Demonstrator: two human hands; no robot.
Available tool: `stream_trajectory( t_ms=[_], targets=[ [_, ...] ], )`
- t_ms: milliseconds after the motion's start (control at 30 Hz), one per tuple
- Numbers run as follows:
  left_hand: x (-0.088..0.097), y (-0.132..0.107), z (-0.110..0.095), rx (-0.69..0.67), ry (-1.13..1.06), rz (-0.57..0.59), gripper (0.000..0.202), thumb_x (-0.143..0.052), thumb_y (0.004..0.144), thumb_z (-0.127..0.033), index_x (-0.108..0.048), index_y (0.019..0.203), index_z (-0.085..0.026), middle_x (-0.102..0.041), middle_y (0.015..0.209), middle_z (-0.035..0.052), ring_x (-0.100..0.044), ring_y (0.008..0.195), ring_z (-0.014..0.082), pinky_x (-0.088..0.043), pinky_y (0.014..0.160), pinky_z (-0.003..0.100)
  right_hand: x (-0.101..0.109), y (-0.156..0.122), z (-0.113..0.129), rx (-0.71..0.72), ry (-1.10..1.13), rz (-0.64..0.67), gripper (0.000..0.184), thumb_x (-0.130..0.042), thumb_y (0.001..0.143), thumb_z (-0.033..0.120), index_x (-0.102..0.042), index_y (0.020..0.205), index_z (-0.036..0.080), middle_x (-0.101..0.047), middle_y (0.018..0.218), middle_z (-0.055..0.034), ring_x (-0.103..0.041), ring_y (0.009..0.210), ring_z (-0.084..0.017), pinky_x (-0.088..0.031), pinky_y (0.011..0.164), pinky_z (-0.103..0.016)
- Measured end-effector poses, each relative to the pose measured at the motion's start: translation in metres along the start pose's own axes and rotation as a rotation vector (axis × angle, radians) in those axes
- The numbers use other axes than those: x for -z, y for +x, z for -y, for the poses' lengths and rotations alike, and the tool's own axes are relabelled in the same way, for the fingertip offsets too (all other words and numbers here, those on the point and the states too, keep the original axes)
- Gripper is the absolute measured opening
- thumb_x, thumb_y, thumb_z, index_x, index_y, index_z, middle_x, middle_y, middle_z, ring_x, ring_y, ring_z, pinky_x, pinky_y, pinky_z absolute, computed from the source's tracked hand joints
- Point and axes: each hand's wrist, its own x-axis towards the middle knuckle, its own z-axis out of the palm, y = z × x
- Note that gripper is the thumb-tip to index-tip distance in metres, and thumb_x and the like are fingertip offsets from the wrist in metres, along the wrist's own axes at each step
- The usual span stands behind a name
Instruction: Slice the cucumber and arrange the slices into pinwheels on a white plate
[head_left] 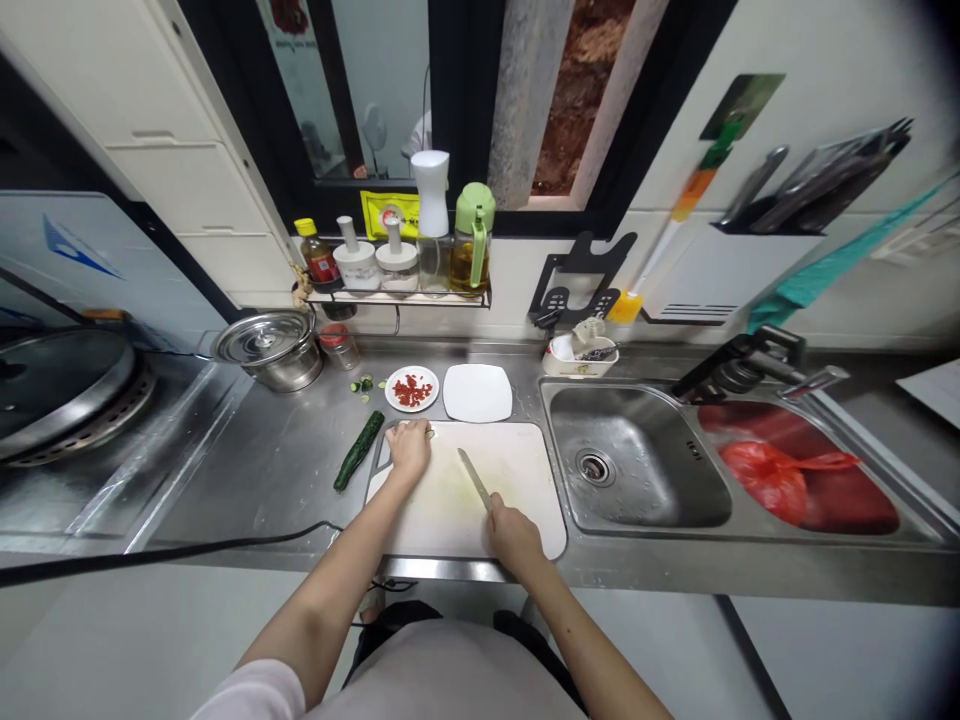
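My right hand (516,537) is wrapped round the handle of a kitchen knife (474,477), its blade pointing away from me over the white cutting board (480,530). At the board's far left corner, my left hand (409,447) is closed with its fingers curled down. A small greenish bit shows at its fingertips, too small to name. A whole dark green cucumber (359,451) lies on the counter left of the board. Behind the board are a plate of chopped red pieces (412,389) and a bare white plate (477,392). Cucumber scraps (362,384) lie beside the round plate.
On the right is a double sink (637,455), with a red plastic bag (772,480) in its far basin. A lidded steel pot (270,348) and a covered pan (56,385) stand left. A rack (401,298) holds seasoning bottles. A black cable (225,547) crosses the counter's front edge.
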Motion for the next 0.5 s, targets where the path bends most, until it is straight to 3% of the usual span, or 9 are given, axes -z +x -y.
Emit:
stream_trajectory(
  t_ms=[233,500],
  targets=[
    [-0.001,-0.037,-0.009,-0.011,-0.176,0.064,0.019,-0.051,0.087,-0.024,-0.069,0.093,-0.027,-0.072,0.097,0.0048,-0.058,0.101,0.0246,-0.028,0.089,0.039,0.001,0.001,0.0,0.006,-0.008,-0.002,0.031,-0.029,0.094,0.016,-0.047,0.12,0.015,-0.069,0.098,-0.016,-0.067,0.094,-0.025,-0.042,0.073,-0.032],
    [-0.016,-0.068,-0.002,0.0,-0.226,0.117,0.02,-0.05,0.088,-0.024,-0.07,0.093,-0.026,-0.073,0.094,0.0041,-0.059,0.099,0.0233,-0.03,0.087,0.037,0.0,0.003,-0.002,0.022,-0.002,-0.007,0.031,-0.029,0.094,0.015,-0.047,0.119,0.015,-0.069,0.098,-0.0157,-0.067,0.093,-0.025,-0.042,0.072,-0.032]
  ],
)
